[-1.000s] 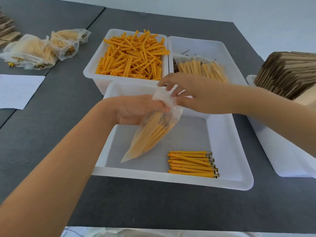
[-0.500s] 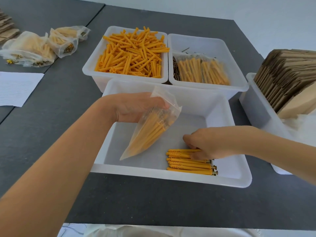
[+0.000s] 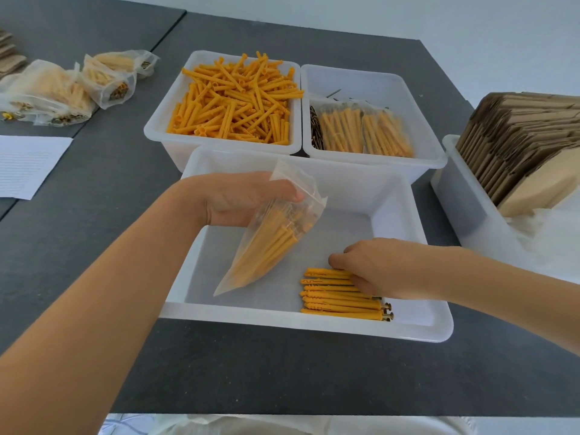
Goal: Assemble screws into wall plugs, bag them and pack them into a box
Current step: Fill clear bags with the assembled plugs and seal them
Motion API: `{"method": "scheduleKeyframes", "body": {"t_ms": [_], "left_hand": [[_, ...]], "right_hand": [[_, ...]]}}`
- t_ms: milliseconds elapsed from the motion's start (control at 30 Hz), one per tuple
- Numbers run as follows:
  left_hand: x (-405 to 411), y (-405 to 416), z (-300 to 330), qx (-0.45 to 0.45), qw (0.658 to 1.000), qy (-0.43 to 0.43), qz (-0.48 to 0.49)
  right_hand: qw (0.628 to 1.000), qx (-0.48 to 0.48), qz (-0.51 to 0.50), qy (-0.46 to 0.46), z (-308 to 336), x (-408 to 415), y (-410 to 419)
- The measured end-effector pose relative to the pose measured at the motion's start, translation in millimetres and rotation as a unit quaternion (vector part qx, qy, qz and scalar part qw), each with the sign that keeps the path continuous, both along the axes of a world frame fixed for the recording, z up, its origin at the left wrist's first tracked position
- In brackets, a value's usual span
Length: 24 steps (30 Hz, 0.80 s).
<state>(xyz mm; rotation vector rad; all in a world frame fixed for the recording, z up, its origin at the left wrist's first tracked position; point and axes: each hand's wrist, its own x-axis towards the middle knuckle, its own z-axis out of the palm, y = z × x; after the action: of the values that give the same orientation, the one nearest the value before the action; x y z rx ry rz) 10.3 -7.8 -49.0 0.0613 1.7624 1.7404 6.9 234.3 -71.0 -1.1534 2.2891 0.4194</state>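
Several light, rigid assembled plugs [image 3: 340, 295] lie under curled right hand [image 3: 373, 268] fingers; left hand [image 3: 241, 199] pinches the limp, slippery bag [image 3: 276, 233] by its mouth.

A small packing or assembly workstation: a dark grey worktop [image 3: 94, 189] carries white plastic bins [image 3: 439, 328] of loose orange wall plugs [image 3: 235, 98], filled bags [image 3: 47, 92] at far left, flat cardboard boxes [image 3: 518, 136] stacked at right, and a printed sheet [image 3: 28, 164].
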Motion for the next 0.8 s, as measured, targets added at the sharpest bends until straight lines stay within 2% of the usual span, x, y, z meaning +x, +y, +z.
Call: {"method": "scheduleKeyframes", "body": {"t_ms": [133,367,533,600,667,800], "left_hand": [[0,-1,-1,-0.005,1.000,0.003,-0.007],[0,-2,-1,-0.004,1.000,0.011,-0.006],[0,-3,-1,-0.001,1.000,0.010,-0.001],[0,-1,-1,0.001,1.000,0.012,-0.011],[0,2,-1,0.007,1.000,0.014,-0.027],[0,3,-1,0.021,0.998,0.008,-0.053]], "right_hand": [[0.999,-0.031,-0.011,-0.010,15,-9,1],[0.989,-0.009,-0.024,0.147,80,-58,9],[0.971,-0.094,0.017,0.219,109,-76,-12],[0.974,-0.110,0.053,0.190,102,-69,-32],[0.979,-0.145,0.081,0.114,93,-59,-54],[0.963,-0.258,0.025,-0.070,92,-54,-75]]}}
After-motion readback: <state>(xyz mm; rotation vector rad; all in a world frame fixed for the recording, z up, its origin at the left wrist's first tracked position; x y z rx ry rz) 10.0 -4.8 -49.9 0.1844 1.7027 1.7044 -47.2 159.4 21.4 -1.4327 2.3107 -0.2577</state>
